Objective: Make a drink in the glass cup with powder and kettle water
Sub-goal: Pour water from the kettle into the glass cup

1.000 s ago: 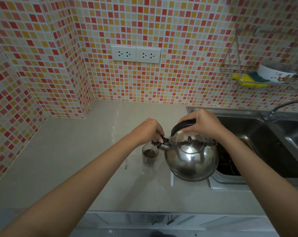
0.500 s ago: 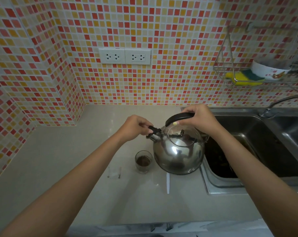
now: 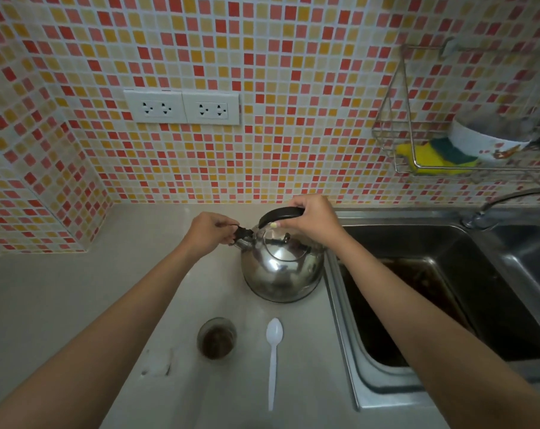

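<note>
Glass cup [image 3: 216,338] stands on the pale bench [image 3: 76,305] near the front edge, holding dark brown liquid or wet powder at its bottom; how full it is cannot be told. Just to its right lies a white plastic spoon [image 3: 273,354], bowl pointing toward the wall, handle toward the person, not touching the cup. Behind both, well apart from the cup, the shiny steel kettle [image 3: 282,269] sits on the bench right beside the rim of the steel sink [image 3: 349,320].

Right hand [image 3: 312,216] is closed over the kettle's black arched handle [image 3: 279,213], fingers [image 3: 293,222] wrapped around its right end. Left hand [image 3: 211,232] is at the spout, its fingers pinched on the small black spout cap [image 3: 243,234]; whether the cap is lifted or seated cannot be told. Both forearms reach in from the bottom corners.

Faint smudges or small scraps [image 3: 160,362] lie on the bench left of the cup, too blurred to identify. On the mosaic tiled wall [image 3: 293,119] a double white socket [image 3: 182,106] is mounted. At the upper right a wire rack [image 3: 417,150] carries a yellow and green sponge [image 3: 435,156] and a white bowl [image 3: 485,140]. A tap [image 3: 503,202] arches over the sink's far edge
</note>
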The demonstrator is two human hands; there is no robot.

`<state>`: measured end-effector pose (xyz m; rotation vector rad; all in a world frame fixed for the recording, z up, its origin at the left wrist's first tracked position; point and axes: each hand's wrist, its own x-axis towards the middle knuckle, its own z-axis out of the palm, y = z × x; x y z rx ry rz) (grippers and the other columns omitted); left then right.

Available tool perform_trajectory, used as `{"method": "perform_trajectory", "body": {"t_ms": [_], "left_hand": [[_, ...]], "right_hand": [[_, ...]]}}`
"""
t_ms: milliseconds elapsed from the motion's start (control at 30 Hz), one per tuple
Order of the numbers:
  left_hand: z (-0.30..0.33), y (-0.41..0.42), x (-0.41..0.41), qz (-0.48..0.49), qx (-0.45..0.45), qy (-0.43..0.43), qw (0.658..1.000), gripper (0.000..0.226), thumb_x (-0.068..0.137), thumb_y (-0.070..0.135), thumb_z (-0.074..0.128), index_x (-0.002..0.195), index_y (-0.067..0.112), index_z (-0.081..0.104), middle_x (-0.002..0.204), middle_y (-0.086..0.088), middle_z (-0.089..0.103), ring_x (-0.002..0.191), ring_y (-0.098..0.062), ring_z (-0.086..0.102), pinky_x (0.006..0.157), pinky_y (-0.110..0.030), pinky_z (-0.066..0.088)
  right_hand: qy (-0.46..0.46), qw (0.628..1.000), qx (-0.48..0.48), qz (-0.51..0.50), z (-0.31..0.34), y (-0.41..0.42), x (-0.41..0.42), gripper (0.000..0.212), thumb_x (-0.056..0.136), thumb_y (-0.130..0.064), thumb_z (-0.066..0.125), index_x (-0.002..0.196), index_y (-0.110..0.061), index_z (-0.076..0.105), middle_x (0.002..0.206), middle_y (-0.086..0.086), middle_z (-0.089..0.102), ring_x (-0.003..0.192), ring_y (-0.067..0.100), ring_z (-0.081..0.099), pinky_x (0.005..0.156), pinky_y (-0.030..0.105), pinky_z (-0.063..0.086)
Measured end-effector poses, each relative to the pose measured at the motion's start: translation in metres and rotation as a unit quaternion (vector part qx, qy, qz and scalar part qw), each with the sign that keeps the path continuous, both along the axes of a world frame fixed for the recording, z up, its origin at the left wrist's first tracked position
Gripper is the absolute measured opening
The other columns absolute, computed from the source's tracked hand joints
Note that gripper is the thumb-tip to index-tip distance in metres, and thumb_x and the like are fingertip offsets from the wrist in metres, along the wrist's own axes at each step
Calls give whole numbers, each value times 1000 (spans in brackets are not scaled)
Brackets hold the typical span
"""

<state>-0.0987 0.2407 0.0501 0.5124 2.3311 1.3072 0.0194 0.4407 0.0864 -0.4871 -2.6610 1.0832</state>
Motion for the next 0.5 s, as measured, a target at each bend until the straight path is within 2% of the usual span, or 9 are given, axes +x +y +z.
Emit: {"method": "perform_trajectory", "body": {"t_ms": [100,333,500], "left_hand": [[-9,12,-12,20,-6,-6,1000,24,90,1,60,112,-5,68,85,-15,67,62,-14,63,56,-12,53],[-23,31,-27,40,-30,-4,999,22,91,3,59,111,-1,69,91,-18,69,65,-13,63,66,-17,51],[-28,38,-34,58,-11,-4,998,23,90,2,61,111,-3,69,89,-17,67,65,-16,62,77,-28,55]], "right_hand": [[-8,1000,-11,2,-11,12,-16,35,59,-41,85,80,-16,71,75,0,73,73,15,69,72,44,59],[-15,1000,-24,10,-27,31,-38,24,58,-43,84,67,-34,63,68,-12,68,68,2,66,69,36,61],[-19,999,-48,-5,-32,39,-46,27,59,-41,85,73,-25,69,73,-6,71,72,11,68,71,41,60]]}}
